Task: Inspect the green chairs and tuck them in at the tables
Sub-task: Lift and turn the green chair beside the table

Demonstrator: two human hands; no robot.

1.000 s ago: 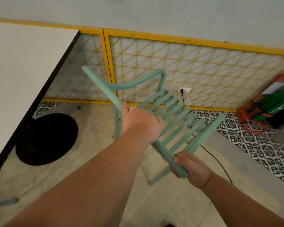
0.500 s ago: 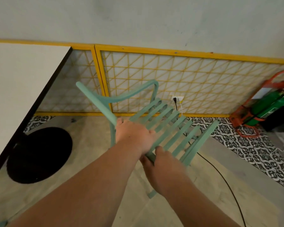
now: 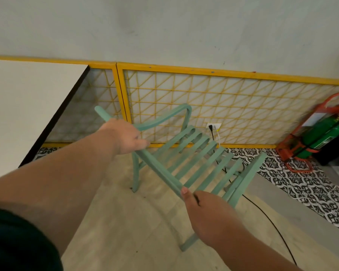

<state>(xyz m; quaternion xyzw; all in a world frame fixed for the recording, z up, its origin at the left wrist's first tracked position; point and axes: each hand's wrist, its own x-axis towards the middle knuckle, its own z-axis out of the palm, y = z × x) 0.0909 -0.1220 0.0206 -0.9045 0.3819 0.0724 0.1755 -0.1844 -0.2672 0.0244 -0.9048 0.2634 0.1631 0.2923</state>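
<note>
A green slatted chair (image 3: 196, 159) stands tilted on the beige floor in the middle of the view, its curved armrest toward the wall. My left hand (image 3: 126, 138) grips the chair's upper rail near the armrest. My right hand (image 3: 205, 210) holds the same rail lower down, thumb on top. A white table (image 3: 24, 114) with a black edge fills the left side; the chair is apart from it, to its right.
A yellow grid panel (image 3: 223, 106) runs along the wall behind the chair, with a wall socket (image 3: 213, 126) and black cable (image 3: 262, 212) trailing over the floor. A green cylinder in a red stand (image 3: 321, 133) sits at right on patterned tiles (image 3: 301, 184).
My left hand slid up the rail toward the armrest. My right hand moved back down the rail, away from the left. The chair's left front leg now rests on the floor.
</note>
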